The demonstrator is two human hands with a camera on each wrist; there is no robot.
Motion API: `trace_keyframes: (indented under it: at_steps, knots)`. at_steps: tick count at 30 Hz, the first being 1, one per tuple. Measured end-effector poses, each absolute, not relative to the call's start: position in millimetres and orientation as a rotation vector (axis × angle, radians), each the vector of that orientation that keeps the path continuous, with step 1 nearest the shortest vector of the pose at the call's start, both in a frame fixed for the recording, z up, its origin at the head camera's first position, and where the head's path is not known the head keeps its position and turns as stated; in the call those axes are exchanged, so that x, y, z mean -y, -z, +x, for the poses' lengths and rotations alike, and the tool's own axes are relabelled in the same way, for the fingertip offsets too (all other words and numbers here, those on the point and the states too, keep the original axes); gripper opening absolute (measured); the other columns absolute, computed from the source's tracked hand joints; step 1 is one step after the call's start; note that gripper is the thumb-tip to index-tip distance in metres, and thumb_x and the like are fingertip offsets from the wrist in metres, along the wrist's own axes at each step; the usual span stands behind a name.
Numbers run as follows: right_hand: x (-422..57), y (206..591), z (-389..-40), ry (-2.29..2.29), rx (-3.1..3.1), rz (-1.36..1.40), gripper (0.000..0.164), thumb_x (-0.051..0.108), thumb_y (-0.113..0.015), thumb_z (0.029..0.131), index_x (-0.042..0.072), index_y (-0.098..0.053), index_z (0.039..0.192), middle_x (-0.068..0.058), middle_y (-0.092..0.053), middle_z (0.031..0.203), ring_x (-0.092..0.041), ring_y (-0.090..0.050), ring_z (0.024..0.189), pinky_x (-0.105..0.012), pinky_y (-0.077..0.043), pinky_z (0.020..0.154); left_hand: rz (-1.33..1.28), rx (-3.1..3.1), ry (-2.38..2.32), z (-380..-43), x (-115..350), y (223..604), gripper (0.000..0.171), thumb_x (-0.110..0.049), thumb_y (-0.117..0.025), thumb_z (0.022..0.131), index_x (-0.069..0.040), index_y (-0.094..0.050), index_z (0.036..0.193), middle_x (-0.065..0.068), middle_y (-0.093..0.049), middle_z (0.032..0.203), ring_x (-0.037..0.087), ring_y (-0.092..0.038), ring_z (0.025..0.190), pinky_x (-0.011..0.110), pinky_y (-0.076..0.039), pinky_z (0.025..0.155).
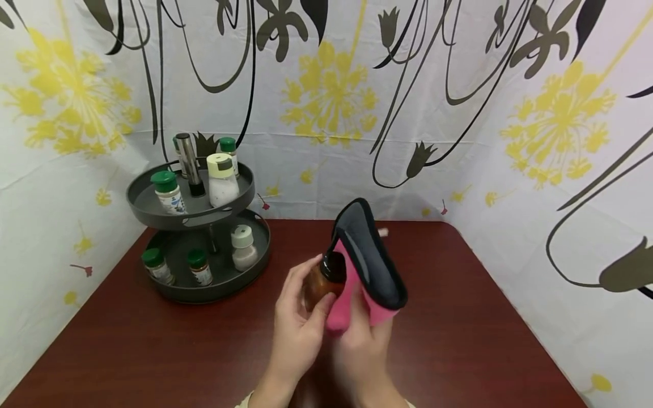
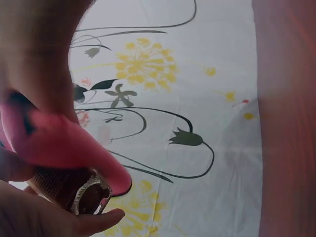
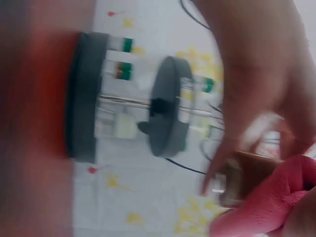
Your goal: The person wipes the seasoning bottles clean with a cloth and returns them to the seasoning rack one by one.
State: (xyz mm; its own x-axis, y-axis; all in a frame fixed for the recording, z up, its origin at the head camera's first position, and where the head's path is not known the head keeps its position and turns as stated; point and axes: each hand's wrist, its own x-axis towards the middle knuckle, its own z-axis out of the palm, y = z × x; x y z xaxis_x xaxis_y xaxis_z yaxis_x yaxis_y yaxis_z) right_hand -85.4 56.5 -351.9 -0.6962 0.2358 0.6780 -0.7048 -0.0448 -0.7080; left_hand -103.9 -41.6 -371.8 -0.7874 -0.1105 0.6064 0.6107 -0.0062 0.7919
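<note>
Over the middle of the table, my left hand (image 1: 298,334) grips a small brown glass bottle (image 1: 317,288) with a black cap, its thumb across the near side. The bottle leans with the cap up and right. Right beside it, my right hand (image 1: 364,348) holds a pink soft, pouch-like thing (image 1: 346,289) with a black rim and dark grey inside. Its exact kind I cannot tell. In the left wrist view the bottle (image 2: 59,185) shows its base against the pink thing (image 2: 74,143). Creased pink material (image 3: 266,197) appears in the right wrist view, beside the bottle (image 3: 252,173).
A dark grey two-tier round rack (image 1: 219,292) stands at the table's back left. Green-capped jars (image 1: 170,192), a white shaker (image 1: 223,187) and a silver-black cylinder (image 1: 190,164) occupy its tiers. A patterned curtain (image 1: 316,187) hangs behind the reddish-brown table (image 1: 449,340).
</note>
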Motion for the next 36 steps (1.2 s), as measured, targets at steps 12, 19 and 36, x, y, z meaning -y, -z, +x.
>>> trace_keyframes:
  at_steps: [12, 19, 36]
  knots:
    - [-48, 394, -97, -1.852, 1.807, 0.705, 0.021, -0.003, -0.042, 0.111, 0.0, -0.063, 0.11, -0.011, -0.055, 0.068, -0.016, -0.057, 0.056, -0.027, -0.054, 0.059, -0.269, 1.421, 2.472, -113, 65, 365, 0.048, -0.015, -0.054, 0.111, -0.011, -0.045, 0.158, 0.006, -0.06, 0.145, 0.018, -0.061, 0.132, 0.027, -0.055, 0.105]
    - [-54, 394, -89, -2.081, 1.937, 0.13, 0.027, 0.024, -0.051, 0.113, 0.006, -0.064, 0.128, -0.008, -0.071, 0.091, -0.011, -0.071, 0.083, -0.024, -0.056, 0.083, -0.121, 1.455, 2.464, -120, 73, 364, 0.042, -0.015, -0.06, 0.109, -0.007, -0.043, 0.146, 0.01, -0.06, 0.143, 0.019, -0.059, 0.128, 0.03, -0.054, 0.103]
    - [-54, 376, -88, -2.379, 1.904, 0.126, 0.039, 0.038, -0.049, 0.114, 0.0, -0.058, 0.121, -0.002, -0.064, 0.068, -0.013, -0.064, 0.058, -0.031, -0.054, 0.056, -0.176, 1.864, 2.036, -116, 64, 364, 0.045, -0.015, -0.078, 0.098, -0.016, -0.062, 0.14, 0.007, -0.072, 0.128, 0.022, -0.069, 0.114, 0.033, -0.06, 0.095]
